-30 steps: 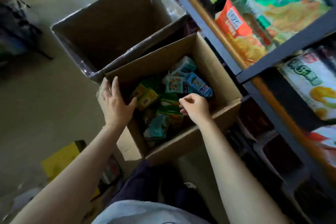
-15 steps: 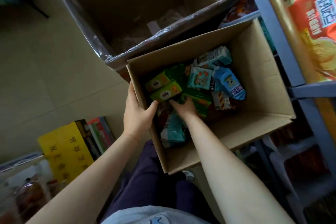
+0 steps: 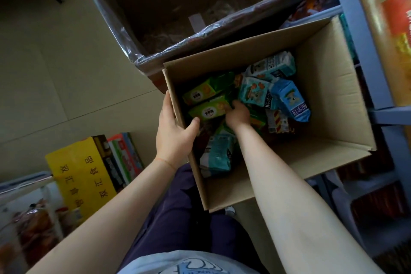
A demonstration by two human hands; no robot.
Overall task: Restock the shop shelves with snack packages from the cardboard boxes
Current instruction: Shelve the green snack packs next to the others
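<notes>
Left hand (image 3: pixel 172 133) clamped over the near-left wall of the cardboard box (image 3: pixel 329 87), right hand (image 3: pixel 238 114) inside the box, fingers curled at a green snack pack (image 3: pixel 209 111), blue packs (image 3: pixel 289 100) piled just beyond it, plastic-lined box (image 3: pixel 178 6) behind.

The right hand (image 3: pixel 238 114) reaches into the cardboard box (image 3: pixel 322 87) with its fingertips buried among snack packages (image 3: pixel 255 93), so its grip cannot be told. The orange bag (image 3: pixel 398 26) on the shelf is blurred and cut off at the right edge. The plastic-lined box (image 3: pixel 169 6) runs off the top; its dim contents may be wrappers.
</notes>
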